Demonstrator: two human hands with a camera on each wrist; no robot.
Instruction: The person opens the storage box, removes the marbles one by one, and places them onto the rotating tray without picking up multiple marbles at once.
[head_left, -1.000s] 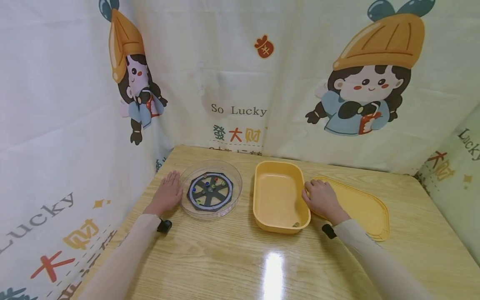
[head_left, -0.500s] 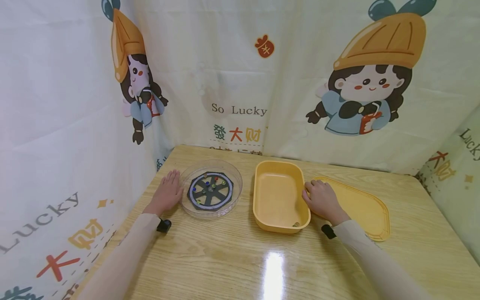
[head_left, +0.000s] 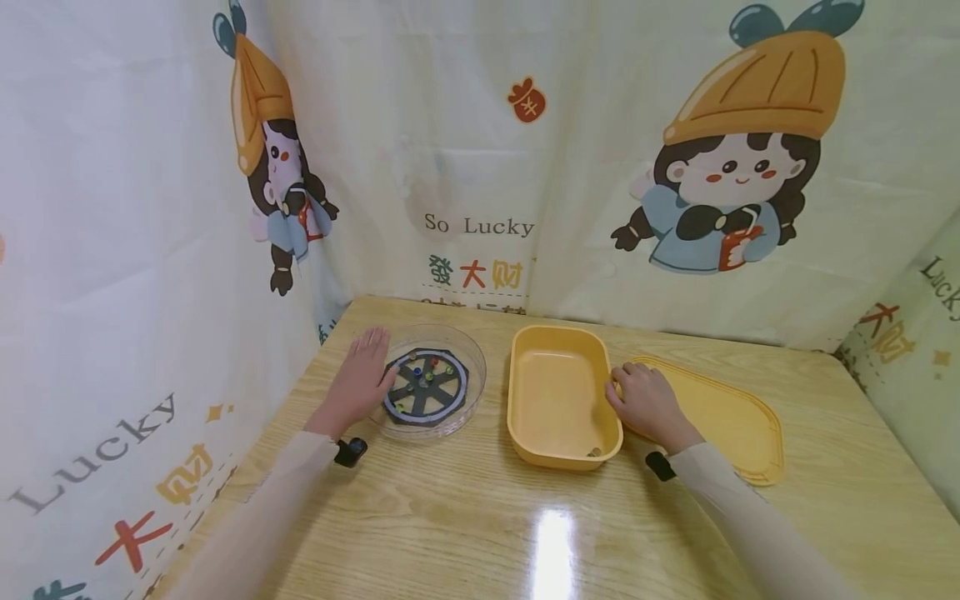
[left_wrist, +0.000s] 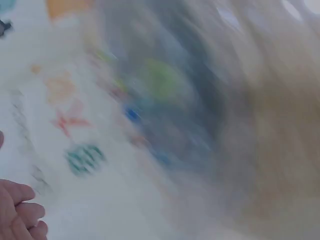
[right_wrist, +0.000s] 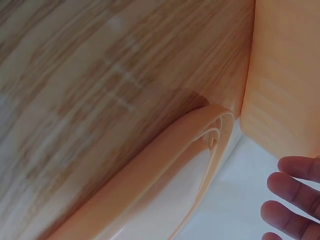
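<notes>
My left hand [head_left: 356, 385] hovers over the left rim of a round clear dish [head_left: 478, 392], fingers straight and together, overlapping it in the head view. Inside the dish lies a dark octagonal board with spokes [head_left: 424, 382]; several small coloured marbles, among them a blue marble [head_left: 417, 372], are scattered over it. The left wrist view is blurred, with my fingertips [left_wrist: 31, 212] apart from the dish. My right hand [head_left: 647, 402] rests beside the right wall of a yellow bin [head_left: 555, 392], fingers loosely bent and grasping nothing. In the right wrist view its fingertips [right_wrist: 281, 187] are close to the bin's side.
A yellow lid [head_left: 731, 417] lies flat right of the bin, partly under my right hand. One small marble [head_left: 595, 452] sits in the bin's near right corner. Printed cloth [head_left: 585, 192] hangs behind and left of the wooden table [head_left: 442, 517].
My left hand has risen and shifted right, from beside the dish to over its left edge. My right hand stays at the bin. The head view has shifted slightly.
</notes>
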